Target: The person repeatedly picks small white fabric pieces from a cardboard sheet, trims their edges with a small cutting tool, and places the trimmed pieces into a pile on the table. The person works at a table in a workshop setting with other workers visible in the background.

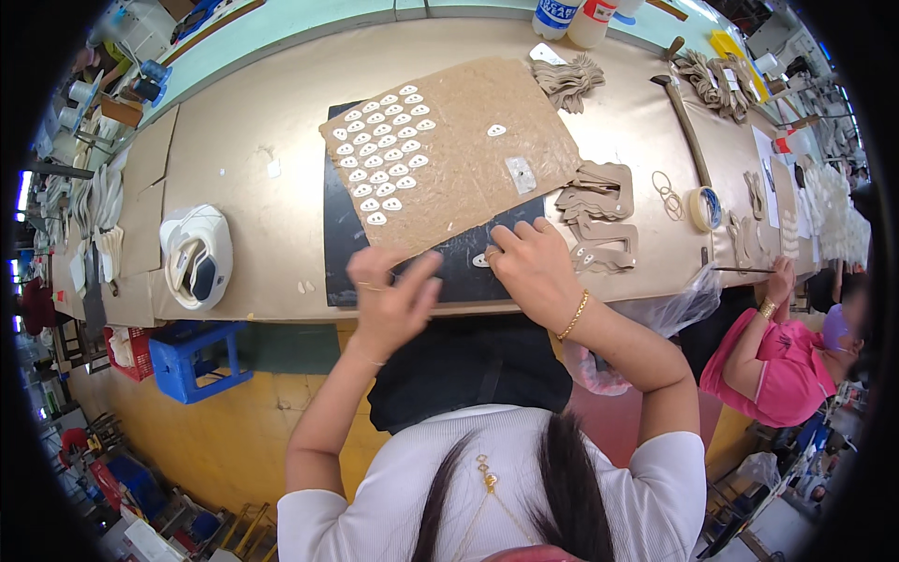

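Note:
My left hand (393, 292) hovers over the near edge of a black mat (342, 272), its fingers apart and slightly blurred, with nothing visible in them. My right hand (534, 265) is closed in a pinch at a small white oval piece with dark holes (480, 260), low over the same mat. Just beyond both hands, a brown sheet (459, 178) lies tilted across the mat. Rows of similar white pieces (377, 160) cover its left part. One more white piece (496, 130) and a clear patch (520, 175) sit farther right on it.
Stacked beige cut-outs (609, 192) lie right of the sheet, with a hammer (688, 126), a tape roll (704, 208) and rubber bands (667, 195) beyond. A white shoe upper (197, 258) stands at left. Bottles (592, 21) are at the back. A co-worker in pink (773, 375) sits at right.

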The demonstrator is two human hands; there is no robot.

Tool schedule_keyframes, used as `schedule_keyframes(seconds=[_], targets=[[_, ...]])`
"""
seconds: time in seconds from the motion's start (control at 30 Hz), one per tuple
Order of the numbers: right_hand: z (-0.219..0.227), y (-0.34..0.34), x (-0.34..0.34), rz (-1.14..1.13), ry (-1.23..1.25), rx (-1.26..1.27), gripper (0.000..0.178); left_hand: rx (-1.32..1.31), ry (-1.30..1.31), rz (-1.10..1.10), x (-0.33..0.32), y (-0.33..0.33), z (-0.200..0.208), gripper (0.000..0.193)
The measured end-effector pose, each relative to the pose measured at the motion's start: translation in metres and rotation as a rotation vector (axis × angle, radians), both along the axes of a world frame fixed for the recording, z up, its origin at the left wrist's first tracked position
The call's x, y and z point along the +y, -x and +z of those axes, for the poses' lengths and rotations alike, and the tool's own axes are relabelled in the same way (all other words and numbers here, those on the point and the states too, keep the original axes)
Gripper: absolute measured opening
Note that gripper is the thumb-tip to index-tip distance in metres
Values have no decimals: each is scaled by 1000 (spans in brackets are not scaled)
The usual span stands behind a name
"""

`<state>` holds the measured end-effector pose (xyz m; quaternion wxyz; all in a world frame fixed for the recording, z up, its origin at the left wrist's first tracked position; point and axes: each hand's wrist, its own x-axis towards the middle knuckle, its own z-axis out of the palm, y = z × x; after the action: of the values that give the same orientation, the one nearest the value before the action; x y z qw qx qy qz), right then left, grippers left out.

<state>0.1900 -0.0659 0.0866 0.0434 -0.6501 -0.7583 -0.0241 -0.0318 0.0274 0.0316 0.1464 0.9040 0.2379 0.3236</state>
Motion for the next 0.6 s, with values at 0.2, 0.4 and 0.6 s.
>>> schedule_keyframes(seconds=[0.2,0.4,0.6], targets=[[5,7,5,79,-5,10,10,106,-69,-107,-26,-34,-6,35],[9,22,9,112,108,-100,13,162,-48,-126,-24,-38,-9,35],[14,1,8,-21,-19,-10,12,208,-36,-108,-22,-47,2,32]])
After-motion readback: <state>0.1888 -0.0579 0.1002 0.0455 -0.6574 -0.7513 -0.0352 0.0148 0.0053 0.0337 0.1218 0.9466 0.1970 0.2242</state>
